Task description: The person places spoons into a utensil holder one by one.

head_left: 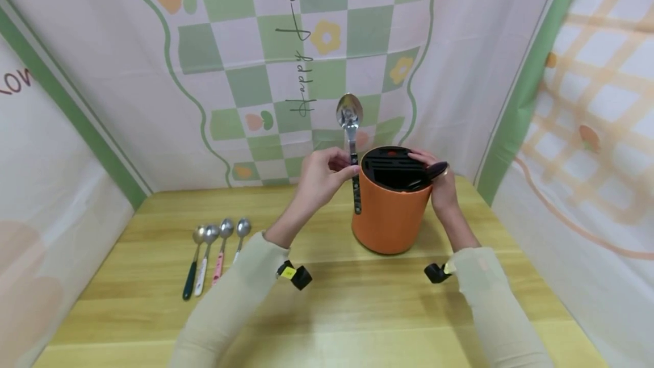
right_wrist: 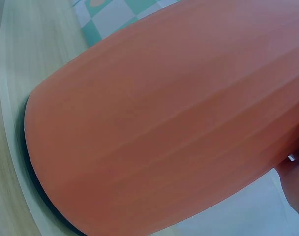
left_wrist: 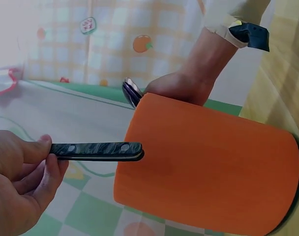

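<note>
Pale sleeves are slanting in front of the orange holder. Just left of it, the left hand is pinching an upright spoon; the right hand is touching the holder's right side, grip unclear. Four spoons are lying well to its left.

On the left side of the wooden table lie four spoons, placed side by side, their bowls to the far side. Counting from the left, the handles are dark green, white, pink and white — the last two are partly hidden. Beyond the table's far edge hangs the far cloth, with green and white checks, yellow flowers and the words "Happy Life". The left cloth is mostly pale; the right cloth carries an orange grid — both have green strips toward the far corners.
</note>
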Motion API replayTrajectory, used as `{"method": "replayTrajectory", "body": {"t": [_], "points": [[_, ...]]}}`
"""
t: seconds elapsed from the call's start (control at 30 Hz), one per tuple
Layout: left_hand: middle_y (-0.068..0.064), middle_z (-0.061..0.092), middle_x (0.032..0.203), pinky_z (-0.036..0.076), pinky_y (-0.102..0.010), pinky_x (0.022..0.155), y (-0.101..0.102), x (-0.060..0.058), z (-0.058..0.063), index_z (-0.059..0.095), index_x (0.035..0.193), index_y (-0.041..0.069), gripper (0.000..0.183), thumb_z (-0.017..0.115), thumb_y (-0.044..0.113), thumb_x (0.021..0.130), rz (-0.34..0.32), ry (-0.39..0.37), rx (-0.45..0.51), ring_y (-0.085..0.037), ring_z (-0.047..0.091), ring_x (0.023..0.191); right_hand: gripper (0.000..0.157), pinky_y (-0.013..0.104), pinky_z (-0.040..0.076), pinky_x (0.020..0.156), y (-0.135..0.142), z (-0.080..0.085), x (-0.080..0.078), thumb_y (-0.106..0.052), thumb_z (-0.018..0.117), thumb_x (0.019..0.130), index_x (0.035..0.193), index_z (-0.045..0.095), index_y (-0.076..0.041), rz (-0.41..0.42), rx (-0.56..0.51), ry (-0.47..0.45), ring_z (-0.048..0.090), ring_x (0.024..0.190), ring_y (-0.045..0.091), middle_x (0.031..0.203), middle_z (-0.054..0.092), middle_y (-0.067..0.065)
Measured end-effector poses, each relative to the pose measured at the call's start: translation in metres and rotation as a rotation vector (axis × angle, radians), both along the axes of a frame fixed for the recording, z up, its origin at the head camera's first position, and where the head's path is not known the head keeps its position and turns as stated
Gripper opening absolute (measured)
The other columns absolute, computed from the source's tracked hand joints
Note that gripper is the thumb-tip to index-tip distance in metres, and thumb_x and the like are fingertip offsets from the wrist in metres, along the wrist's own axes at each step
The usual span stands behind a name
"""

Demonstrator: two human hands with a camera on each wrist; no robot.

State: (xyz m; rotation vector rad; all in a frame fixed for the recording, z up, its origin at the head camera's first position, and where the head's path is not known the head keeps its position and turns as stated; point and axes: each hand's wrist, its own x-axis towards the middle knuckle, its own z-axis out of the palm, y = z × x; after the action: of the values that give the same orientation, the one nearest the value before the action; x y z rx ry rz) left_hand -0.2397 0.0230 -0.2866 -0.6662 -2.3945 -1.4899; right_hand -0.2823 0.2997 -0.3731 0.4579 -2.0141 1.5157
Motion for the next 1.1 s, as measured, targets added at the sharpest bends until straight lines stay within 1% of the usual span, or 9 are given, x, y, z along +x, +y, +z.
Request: {"method": "replayTrajectory", "body": {"t": [0.13, 0.3, 0.43, 0.53, 0.63, 0.77, 0.87, 0.97, 1.1], "points": [[-0.006, 0.074, 0.086, 0.055, -0.02, 0.065, 0.012, -0.005, 0.009, 0.072, 0.091, 0.007, 0.016, 0.077, 0.021, 0.088, -0.013, 0.036, 0.004, -0.013, 0.067, 0.076, 0.06, 0.015, 0.034, 0.109, 0.001, -0.001, 0.0, -0.03, 0.021, 0.11, 0.123, 0.064, 0.01, 0.0, -0.007, -0.005, 0.05, 0.125, -0.002, 0.14, 0.054, 0.028], [-0.004, 0.074, 0.087, 0.053, -0.018, 0.064, 0.026, -0.009, 0.018, 0.072, 0.092, 0.009, 0.015, 0.077, 0.023, 0.088, 0.0, 0.075, -0.015, -0.011, 0.068, 0.076, 0.061, 0.015, 0.034, 0.109, 0.001, -0.002, 0.001, -0.031, 0.021, 0.11, 0.122, 0.064, 0.01, 0.001, -0.013, 0.0, 0.05, 0.125, -0.002, 0.139, 0.054, 0.029], [-0.003, 0.075, 0.089, 0.054, -0.017, 0.066, 0.036, -0.011, 0.025, 0.072, 0.094, 0.01, 0.014, 0.075, 0.023, 0.09, 0.004, 0.086, -0.015, -0.01, 0.068, 0.078, 0.054, 0.014, 0.034, 0.109, -0.008, 0.012, 0.014, -0.02, 0.021, 0.11, 0.122, 0.062, 0.015, 0.019, -0.015, -0.013, 0.05, 0.125, 0.0, 0.138, 0.052, 0.033], [-0.005, 0.075, 0.09, 0.055, -0.017, 0.069, 0.041, -0.012, 0.028, 0.072, 0.096, 0.009, 0.015, 0.075, 0.022, 0.09, 0.005, 0.122, -0.015, -0.012, 0.069, 0.08, 0.05, 0.014, 0.034, 0.109, -0.015, 0.024, 0.026, -0.011, 0.021, 0.109, 0.121, 0.06, 0.017, 0.019, 0.001, -0.037, 0.05, 0.126, 0.002, 0.138, 0.052, 0.034], [-0.005, 0.075, 0.09, 0.055, -0.016, 0.07, 0.047, -0.013, 0.03, 0.072, 0.097, 0.008, 0.014, 0.074, 0.021, 0.091, 0.001, 0.171, -0.018, -0.013, 0.07, 0.08, 0.05, 0.014, 0.034, 0.109, -0.016, 0.026, 0.028, -0.011, 0.021, 0.109, 0.122, 0.061, 0.016, 0.002, 0.026, -0.049, 0.05, 0.127, 0.004, 0.138, 0.052, 0.033], [-0.005, 0.075, 0.088, 0.055, -0.014, 0.07, 0.056, -0.019, 0.027, 0.071, 0.094, 0.007, 0.014, 0.074, 0.02, 0.09, 0.002, 0.214, -0.032, -0.012, 0.07, 0.079, 0.051, 0.014, 0.034, 0.11, -0.012, 0.022, 0.022, -0.013, 0.02, 0.11, 0.123, 0.061, 0.015, -0.004, 0.031, -0.052, 0.049, 0.129, 0.005, 0.139, 0.051, 0.034], [-0.005, 0.075, 0.088, 0.054, -0.014, 0.07, 0.063, -0.025, 0.02, 0.071, 0.093, 0.008, 0.014, 0.074, 0.021, 0.09, 0.009, 0.24, -0.058, -0.011, 0.07, 0.078, 0.052, 0.013, 0.033, 0.11, -0.006, 0.014, 0.013, -0.014, 0.019, 0.11, 0.124, 0.061, 0.013, -0.004, 0.024, -0.053, 0.049, 0.13, 0.005, 0.141, 0.051, 0.033], [-0.004, 0.075, 0.088, 0.053, -0.014, 0.069, 0.067, -0.03, 0.011, 0.072, 0.094, 0.008, 0.014, 0.075, 0.022, 0.09, 0.026, 0.278, -0.119, -0.011, 0.068, 0.078, 0.052, 0.013, 0.033, 0.11, -0.001, 0.006, 0.005, -0.016, 0.019, 0.111, 0.125, 0.063, 0.009, -0.015, 0.024, -0.059, 0.048, 0.131, 0.006, 0.141, 0.052, 0.03], [-0.003, 0.075, 0.089, 0.053, -0.016, 0.07, 0.072, -0.036, 0.0, 0.074, 0.097, 0.008, 0.016, 0.077, 0.021, 0.088, 0.049, 0.329, -0.211, -0.013, 0.068, 0.082, 0.054, 0.014, 0.033, 0.111, 0.001, 0.002, 0.002, -0.023, 0.022, 0.111, 0.124, 0.065, 0.008, -0.025, 0.027, -0.041, 0.049, 0.132, 0.01, 0.14, 0.054, 0.027]]}}
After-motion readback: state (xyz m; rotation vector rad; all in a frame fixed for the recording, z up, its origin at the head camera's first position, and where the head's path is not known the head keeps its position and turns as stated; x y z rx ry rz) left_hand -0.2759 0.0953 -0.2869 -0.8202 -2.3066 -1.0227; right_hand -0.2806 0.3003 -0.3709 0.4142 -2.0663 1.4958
